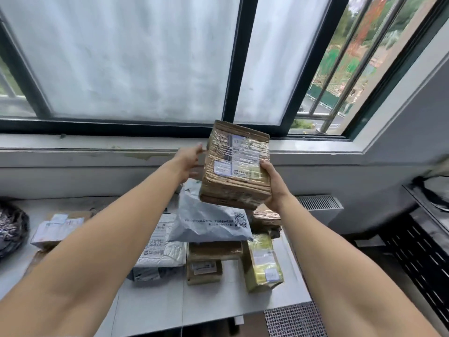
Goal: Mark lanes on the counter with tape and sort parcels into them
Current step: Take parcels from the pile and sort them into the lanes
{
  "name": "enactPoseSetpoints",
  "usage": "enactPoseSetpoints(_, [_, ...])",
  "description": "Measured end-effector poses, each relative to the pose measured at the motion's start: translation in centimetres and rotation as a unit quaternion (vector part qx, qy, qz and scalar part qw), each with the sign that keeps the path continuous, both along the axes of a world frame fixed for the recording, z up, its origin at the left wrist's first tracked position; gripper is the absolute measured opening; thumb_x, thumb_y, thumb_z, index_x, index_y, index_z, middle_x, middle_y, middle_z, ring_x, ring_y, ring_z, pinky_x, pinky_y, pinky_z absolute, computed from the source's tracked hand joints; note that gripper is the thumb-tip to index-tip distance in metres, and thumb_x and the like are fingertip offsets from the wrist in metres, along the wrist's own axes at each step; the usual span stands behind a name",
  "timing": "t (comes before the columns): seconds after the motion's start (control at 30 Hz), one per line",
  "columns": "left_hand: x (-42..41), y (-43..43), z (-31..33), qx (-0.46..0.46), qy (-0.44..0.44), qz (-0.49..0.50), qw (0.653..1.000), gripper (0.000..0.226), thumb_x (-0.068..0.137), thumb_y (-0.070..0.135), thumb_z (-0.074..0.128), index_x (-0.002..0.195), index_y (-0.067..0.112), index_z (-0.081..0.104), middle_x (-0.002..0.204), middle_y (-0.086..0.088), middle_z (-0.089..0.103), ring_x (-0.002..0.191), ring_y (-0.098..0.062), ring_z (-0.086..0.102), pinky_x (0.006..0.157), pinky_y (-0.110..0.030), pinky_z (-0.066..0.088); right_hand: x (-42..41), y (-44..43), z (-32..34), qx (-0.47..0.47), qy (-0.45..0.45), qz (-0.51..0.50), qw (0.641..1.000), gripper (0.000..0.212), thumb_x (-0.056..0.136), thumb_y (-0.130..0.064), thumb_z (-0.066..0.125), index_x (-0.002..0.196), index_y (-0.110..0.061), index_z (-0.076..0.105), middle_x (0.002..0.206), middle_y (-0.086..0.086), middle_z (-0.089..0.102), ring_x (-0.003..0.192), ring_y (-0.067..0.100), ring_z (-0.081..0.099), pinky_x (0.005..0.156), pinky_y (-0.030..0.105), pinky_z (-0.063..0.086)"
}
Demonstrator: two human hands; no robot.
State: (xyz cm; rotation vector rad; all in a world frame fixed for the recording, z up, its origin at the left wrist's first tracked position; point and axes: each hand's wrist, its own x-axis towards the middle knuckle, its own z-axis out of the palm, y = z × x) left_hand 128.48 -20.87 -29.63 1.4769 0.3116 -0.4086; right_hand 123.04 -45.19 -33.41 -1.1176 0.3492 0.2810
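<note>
A brown cardboard parcel [237, 164], wrapped in clear tape with white labels, is held up in the air in front of the window sill. My right hand [273, 183] grips its lower right corner. My left hand [190, 161] is at its left side, fingers behind the box. Below on the white counter [155, 305] lie more parcels: a grey plastic mailer [209, 220], a white mailer [162, 249], small brown boxes [206, 261], a yellow-green box [262, 263] and a labelled white-topped box [57, 229] at the left. I see no tape lines on the counter.
A dark bag [11, 227] sits at the counter's left end. A window [136, 57] with a dark frame runs behind the sill. A white radiator vent [318, 203] and a black perforated rack [422, 246] stand at the right. A patterned mat [294, 319] lies below the counter's edge.
</note>
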Motion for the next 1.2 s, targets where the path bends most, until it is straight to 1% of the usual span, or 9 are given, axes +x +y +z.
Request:
enactPoseSetpoints(0.07, [0.5,-4.0,-0.3,0.001,0.017,-0.038,0.999,0.055,0.096,0.056,0.045,0.124,0.011,0.060,0.120,-0.011,0.065,0.111,-0.029,0.061,0.102,-0.050,0.044,0.6,-4.1,-0.4,-0.019,0.010,0.005,1.000,0.041,0.092,-0.047,0.057,0.113,-0.013,0.067,0.100,0.009,0.075,0.082,0.023,0.074,0.070,0.033,0.060])
enactPoseSetpoints(0.17, [1.2,-10.1,-1.2,0.011,0.039,-0.098,0.994,0.064,0.091,0.061,0.051,0.128,0.009,0.060,0.133,-0.014,0.060,0.123,-0.034,0.055,0.106,-0.053,0.042,1.5,-10.0,-1.3,-0.022,0.053,0.013,0.998,0.041,0.094,-0.045,0.056,0.111,-0.010,0.067,0.098,0.012,0.075,0.078,0.026,0.074,0.065,0.033,0.060])
enactPoseSetpoints(0.23, [1.8,-13.6,-2.2,0.037,0.038,-0.106,0.993,0.054,0.092,0.048,0.060,0.127,0.007,0.062,0.130,-0.015,0.062,0.112,-0.031,0.062,0.093,-0.048,0.052,2.4,-13.4,-2.1,-0.019,0.069,0.020,0.997,0.039,0.094,-0.045,0.055,0.107,-0.009,0.066,0.094,0.013,0.076,0.075,0.025,0.074,0.060,0.032,0.059])
enactPoseSetpoints(0.27, [2.0,-15.1,-2.7,0.042,0.031,-0.103,0.993,0.043,0.093,0.040,0.061,0.122,0.007,0.064,0.122,-0.014,0.066,0.096,-0.026,0.067,0.077,-0.041,0.058,2.8,-14.8,-2.5,-0.021,0.076,0.024,0.997,0.039,0.095,-0.045,0.055,0.106,-0.009,0.066,0.093,0.013,0.076,0.075,0.025,0.074,0.059,0.032,0.059])
enactPoseSetpoints(0.37, [2.8,-18.1,-4.1,0.061,0.035,-0.086,0.994,0.026,0.096,0.025,0.060,0.113,0.005,0.067,0.095,-0.010,0.069,0.066,-0.019,0.064,0.045,-0.027,0.052,4.2,-17.6,-3.7,-0.022,0.094,0.040,0.995,0.038,0.096,-0.043,0.054,0.106,-0.009,0.066,0.093,0.013,0.076,0.073,0.025,0.074,0.058,0.031,0.059])
enactPoseSetpoints(0.5, [3.9,-19.4,-5.9,0.074,0.069,-0.065,0.993,0.015,0.094,0.021,0.062,0.099,0.009,0.068,0.085,-0.005,0.071,0.068,-0.017,0.067,0.048,-0.028,0.053,5.8,-19.0,-5.6,-0.042,0.128,0.059,0.989,0.037,0.096,-0.045,0.053,0.100,-0.012,0.068,0.086,0.010,0.077,0.066,0.023,0.074,0.052,0.028,0.056])
enactPoseSetpoints(0.67, [4.6,-18.9,-7.4,0.095,0.096,-0.043,0.990,0.015,0.090,0.023,0.065,0.093,0.010,0.069,0.067,0.000,0.072,0.056,-0.015,0.069,0.051,-0.031,0.055,7.2,-18.7,-7.9,-0.060,0.147,0.088,0.983,0.041,0.092,-0.049,0.057,0.107,-0.013,0.070,0.102,0.011,0.075,0.077,0.024,0.074,0.066,0.032,0.059])
enactPoseSetpoints(0.93, [4.3,-18.8,-8.4,0.094,0.119,-0.046,0.987,0.014,0.092,0.021,0.063,0.098,0.009,0.065,0.086,-0.006,0.069,0.071,-0.022,0.066,0.057,-0.040,0.059,7.0,-18.6,-9.1,-0.120,0.169,0.093,0.974,0.026,0.088,-0.047,0.063,0.090,-0.021,0.068,0.086,0.005,0.077,0.063,0.022,0.073,0.052,0.027,0.055])
enactPoseSetpoints(1.2, [4.4,-18.8,-8.1,0.091,0.107,-0.030,0.990,0.017,0.091,0.022,0.064,0.097,0.007,0.067,0.085,-0.008,0.071,0.070,-0.023,0.069,0.056,-0.039,0.059,7.3,-18.7,-9.0,-0.128,0.148,0.101,0.975,0.036,0.088,-0.049,0.062,0.104,-0.017,0.068,0.091,0.006,0.077,0.068,0.021,0.074,0.056,0.028,0.057])
